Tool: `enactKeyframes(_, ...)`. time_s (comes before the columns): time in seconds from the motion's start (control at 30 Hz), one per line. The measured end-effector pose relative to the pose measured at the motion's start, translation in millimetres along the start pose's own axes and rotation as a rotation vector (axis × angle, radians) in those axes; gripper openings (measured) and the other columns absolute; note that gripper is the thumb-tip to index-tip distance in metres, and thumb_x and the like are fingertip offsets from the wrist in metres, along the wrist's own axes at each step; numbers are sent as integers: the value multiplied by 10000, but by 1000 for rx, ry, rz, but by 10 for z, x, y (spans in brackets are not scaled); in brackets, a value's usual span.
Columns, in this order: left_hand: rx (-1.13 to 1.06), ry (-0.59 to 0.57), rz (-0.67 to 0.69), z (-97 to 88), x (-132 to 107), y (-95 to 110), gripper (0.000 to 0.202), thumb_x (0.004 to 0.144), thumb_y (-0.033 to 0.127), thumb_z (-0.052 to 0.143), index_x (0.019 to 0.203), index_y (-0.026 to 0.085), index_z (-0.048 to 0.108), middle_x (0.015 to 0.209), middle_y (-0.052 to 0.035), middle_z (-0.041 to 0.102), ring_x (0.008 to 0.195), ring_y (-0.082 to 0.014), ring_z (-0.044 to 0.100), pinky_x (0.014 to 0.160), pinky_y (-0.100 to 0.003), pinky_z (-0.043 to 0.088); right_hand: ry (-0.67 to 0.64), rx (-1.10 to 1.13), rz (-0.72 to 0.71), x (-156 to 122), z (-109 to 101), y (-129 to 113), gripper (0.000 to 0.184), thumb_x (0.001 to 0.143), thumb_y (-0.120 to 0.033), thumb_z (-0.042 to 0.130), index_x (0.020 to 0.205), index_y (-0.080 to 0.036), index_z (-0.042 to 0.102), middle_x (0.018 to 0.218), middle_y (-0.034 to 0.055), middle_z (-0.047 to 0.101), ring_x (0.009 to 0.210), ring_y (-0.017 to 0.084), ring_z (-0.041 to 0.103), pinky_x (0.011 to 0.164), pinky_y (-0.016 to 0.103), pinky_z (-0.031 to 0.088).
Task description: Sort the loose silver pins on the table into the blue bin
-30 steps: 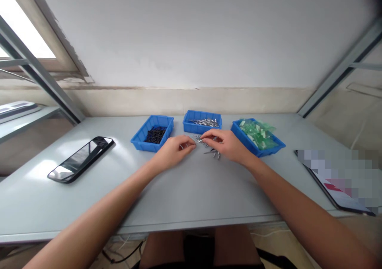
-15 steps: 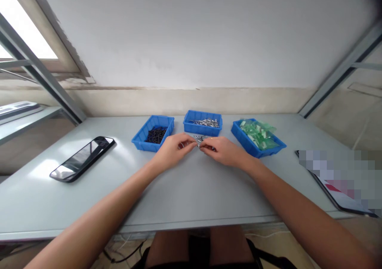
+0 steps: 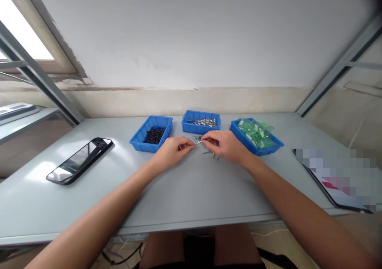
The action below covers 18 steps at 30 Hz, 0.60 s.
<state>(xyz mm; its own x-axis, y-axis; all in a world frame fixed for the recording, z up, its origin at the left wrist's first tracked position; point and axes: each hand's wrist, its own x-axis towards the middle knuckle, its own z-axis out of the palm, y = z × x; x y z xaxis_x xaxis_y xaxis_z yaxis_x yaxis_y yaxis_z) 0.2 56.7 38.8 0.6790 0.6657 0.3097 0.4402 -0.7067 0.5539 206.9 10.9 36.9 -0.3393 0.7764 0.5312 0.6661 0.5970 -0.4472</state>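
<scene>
At the bottom of the frame, the person's thighs (image 3: pixel 164 251) are below the front edge of the grey worktop (image 3: pixel 193 193), with a black cable (image 3: pixel 123 262) to their left. A tablet (image 3: pixel 325 185), its screen pixelated, lies at the right of the frame; a black smartphone (image 3: pixel 79 161) lies face up at the left. Near the centre, the left hand (image 3: pixel 171 151) has thumb and index finger drawn close together beside the left end of a thin silver fastener (image 3: pixel 199 142); whether they grip it cannot be told. The right hand (image 3: pixel 229 146) pinches the right end of this fastener between thumb and index finger, above the worktop. Loose silver fasteners (image 3: pixel 196 137) lie on the worktop beyond and beneath the right hand, partly hidden by it. Behind the hands stand three blue bins: the left bin (image 3: pixel 141 147) contains black screws (image 3: pixel 154 135), the right bin (image 3: pixel 264 151) contains green plastic bags (image 3: pixel 258 133), and the centre bin (image 3: pixel 197 128), set farthest back, contains silver fasteners like the loose ones. Beyond the worktop rises a pale wall (image 3: pixel 191 34), with a window (image 3: pixel 20 26) at the upper left of the frame.
</scene>
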Motion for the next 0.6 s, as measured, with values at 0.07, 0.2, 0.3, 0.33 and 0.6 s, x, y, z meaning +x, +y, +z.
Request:
enactKeyframes(0.07, -1, -22, 7, 16, -3, -8, 154, 842, 230, 518, 845, 182, 664, 782, 0, 678, 678, -116, 588, 646, -230, 453, 14, 18, -21, -3, 6, -16, 122, 847, -239, 520, 875, -186, 626, 747, -7, 638, 627, 94, 533, 615, 204, 404)
enactKeyframes(0.2, 0, -45, 18, 34, -5, -36, 153, 841, 227, 516, 872, 188, 661, 804, -2, 677, 684, -115, 584, 650, -232, 453, 20, 40, -34, -7, 13, -37, 114, 832, -239, 534, 862, -182, 627, 709, -10, 629, 610, 92, 529, 603, 201, 404)
enactKeyframes(0.3, -4, -42, 23, 33, -3, -48, 161, 841, 215, 510, 895, 192, 660, 827, -2, 677, 703, -113, 585, 660, -230, 453, 34, 47, -17, -10, 12, -41, 121, 832, -250, 529, 856, -183, 627, 714, -7, 630, 607, 93, 528, 597, 201, 407)
enactKeyframes(0.33, -3, -36, 22, 32, -3, -48, 163, 841, 211, 508, 897, 193, 660, 828, -1, 677, 704, -112, 585, 660, -229, 453, 39, 47, -10, -10, 11, -40, 124, 833, -254, 527, 856, -185, 627, 718, -6, 631, 605, 93, 527, 598, 202, 408)
enactKeyframes(0.6, -24, 14, -2, 13, 1, -29, 178, 853, 254, 503, 881, 187, 665, 833, -8, 686, 721, -124, 597, 668, -237, 460, 75, 53, 46, -12, -16, -41, 124, 837, -267, 522, 850, -186, 616, 678, -12, 622, 578, 93, 518, 575, 199, 404)
